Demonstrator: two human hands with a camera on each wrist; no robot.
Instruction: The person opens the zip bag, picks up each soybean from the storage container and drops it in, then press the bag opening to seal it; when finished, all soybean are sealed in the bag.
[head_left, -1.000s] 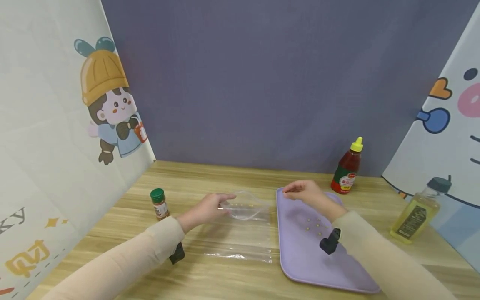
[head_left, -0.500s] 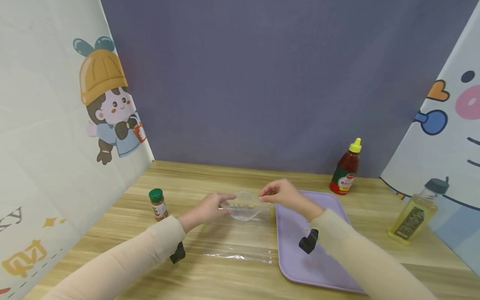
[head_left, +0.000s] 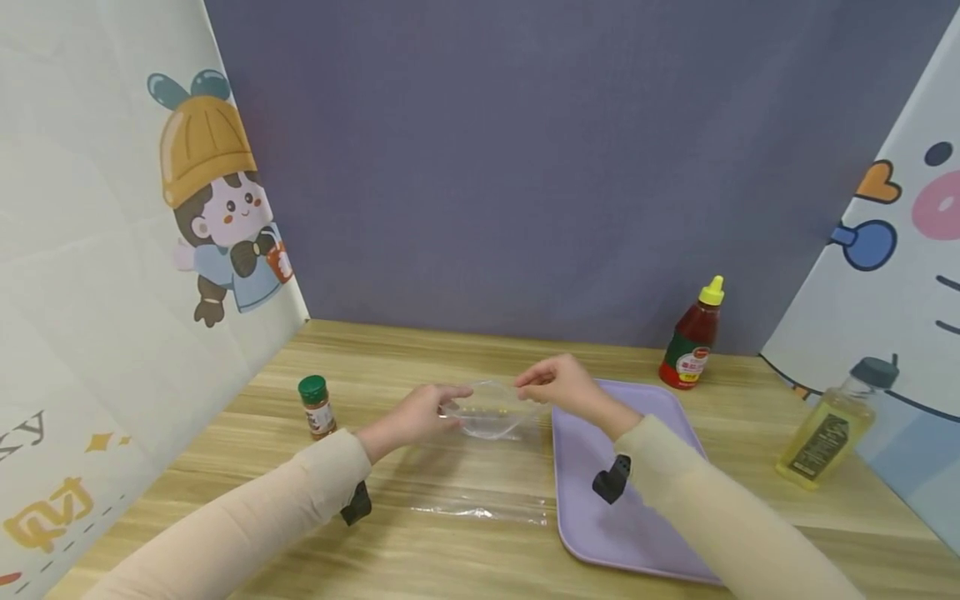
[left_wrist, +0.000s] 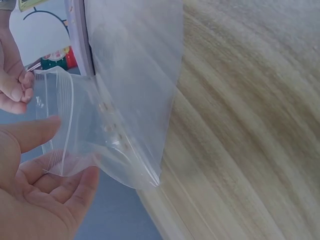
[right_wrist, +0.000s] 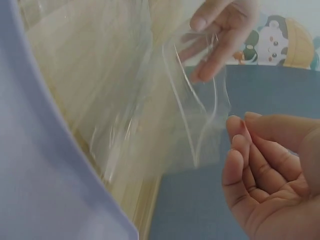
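A clear zip-lock bag [head_left: 480, 475] lies on the table, its mouth raised and spread apart. Several small yellow pieces [head_left: 482, 412] show inside it. My left hand [head_left: 415, 414] holds the left side of the mouth, thumb and fingers set apart around the plastic. At the right side of the mouth is my right hand [head_left: 558, 387], thumb and index fingertip pinched together. In the right wrist view, a tiny reddish speck shows between those fingertips, close beside the bag's edge; its kind is too small to tell. Under the right forearm lies a purple tray [head_left: 585, 533].
A green-capped spice jar [head_left: 317, 407] stands left of the left hand. Behind the tray is a red sauce bottle [head_left: 692, 333] with a yellow tip. An oil bottle [head_left: 836, 423] stands at the right. A grey-blue wall panel [head_left: 495, 167] rises behind the table.
My right hand has moved left from above the tray to the bag's mouth, then stayed nearly still there. My left hand keeps its hold on the bag. The yellow pieces on the tray are now hidden.
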